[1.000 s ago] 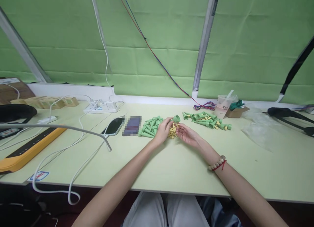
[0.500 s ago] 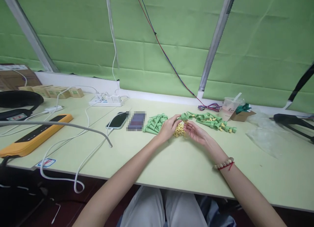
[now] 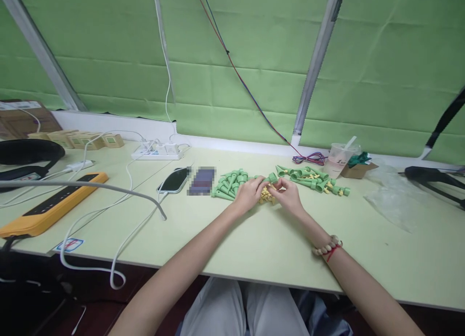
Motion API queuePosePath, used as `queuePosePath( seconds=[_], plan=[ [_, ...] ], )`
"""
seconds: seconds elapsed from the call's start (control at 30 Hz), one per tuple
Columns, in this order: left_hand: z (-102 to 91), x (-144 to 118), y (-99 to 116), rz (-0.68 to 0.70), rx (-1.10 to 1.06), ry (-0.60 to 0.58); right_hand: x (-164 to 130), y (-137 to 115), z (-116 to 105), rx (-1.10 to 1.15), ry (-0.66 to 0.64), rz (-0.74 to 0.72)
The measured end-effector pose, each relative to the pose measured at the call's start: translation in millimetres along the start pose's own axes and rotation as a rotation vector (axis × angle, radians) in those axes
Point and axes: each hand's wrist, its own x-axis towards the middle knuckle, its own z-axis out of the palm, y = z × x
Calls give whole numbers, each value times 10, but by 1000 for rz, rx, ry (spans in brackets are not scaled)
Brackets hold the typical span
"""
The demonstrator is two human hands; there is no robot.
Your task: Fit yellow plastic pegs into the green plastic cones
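Observation:
My left hand (image 3: pixel 250 193) is closed around a green plastic spike (image 3: pixel 271 178), its wider, cup-like end showing past the fingers. Close against that end, my right hand (image 3: pixel 289 195) pinches what looks like a small yellow plastic piece, mostly hidden by the fingertips. Beneath and between both hands lies a heap of small yellow pieces (image 3: pixel 268 195). To the left is a pile of green spikes (image 3: pixel 229 183), partly behind my left hand. Right of my hands spreads another group of green spikes (image 3: pixel 314 180), several with yellow pieces on or beside them.
A phone (image 3: pixel 174 180) on a cable and a pixelated dark rectangle (image 3: pixel 202 181) lie left of the piles. Further left are a yellow power strip (image 3: pixel 54 203) and loose white cables. A plastic cup (image 3: pixel 337 160), small carton (image 3: pixel 358 170) and clear bag (image 3: pixel 390 200) stand or lie right.
My right hand has turned from palm-up to palm-down, its fingers now pinched at the spike's wide end. The left hand has lowered slightly with the spike still in it.

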Motion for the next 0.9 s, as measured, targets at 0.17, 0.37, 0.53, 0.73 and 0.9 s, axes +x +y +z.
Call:
queuePosePath(
  seconds=[0.17,0.37,0.53,0.73,0.9],
  plan=[
    [73,-3,-19,-116,-166,-2,18,-4,-1,296,-224,282],
    [71,2,-36,-105,-376,58,2,-87,-45,716,-565,649],
    [1,21,-14,-31,-315,64,-4,-130,-44,683,-466,521],
    [-10,50,-34,-100,-82,45,33,-46,-103,-37,-75,-99],
    [18,37,19,-166,-102,73,-6,-23,-99,-234,-35,-281]
  ],
)
